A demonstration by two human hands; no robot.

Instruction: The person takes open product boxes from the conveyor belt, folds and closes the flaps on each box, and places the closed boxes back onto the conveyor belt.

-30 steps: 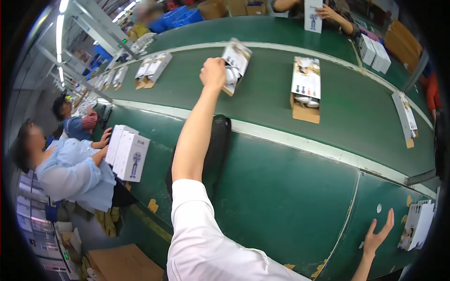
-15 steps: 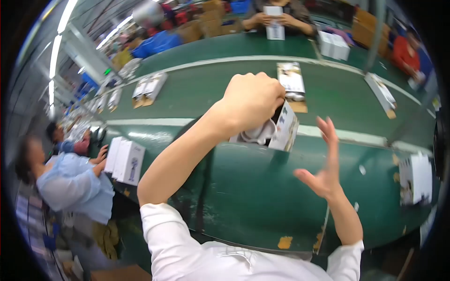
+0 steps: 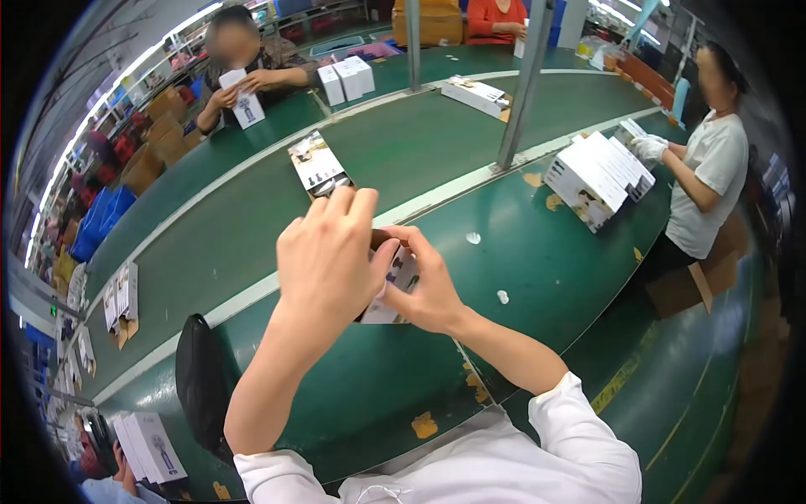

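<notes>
A small white printed cardboard box (image 3: pixel 382 314) is between my two hands above the green table, mostly covered by them. My right hand (image 3: pixel 428 290) is closed round its right side, thumb and fingers on the printed face. My left hand (image 3: pixel 327 256) is closed over the box's upper left, knuckles up and thumb against the box. Its fingertips are hidden, as is whatever lies inside the box. Just beyond my left hand, an open printed box (image 3: pixel 316 161) lies on the conveyor belt.
A black pouch (image 3: pixel 200 382) lies to my left. White boxes (image 3: pixel 151 445) stand at lower left, and stacked boxes (image 3: pixel 596 175) at right beside a gloved person. A metal post (image 3: pixel 525 92) rises beyond the belt's near rail. Across the belt, a person holds a white box (image 3: pixel 243 101).
My right hand has come from open and apart to grip the box. The view has swung right. The white cup-like part seen in the box earlier is now hidden.
</notes>
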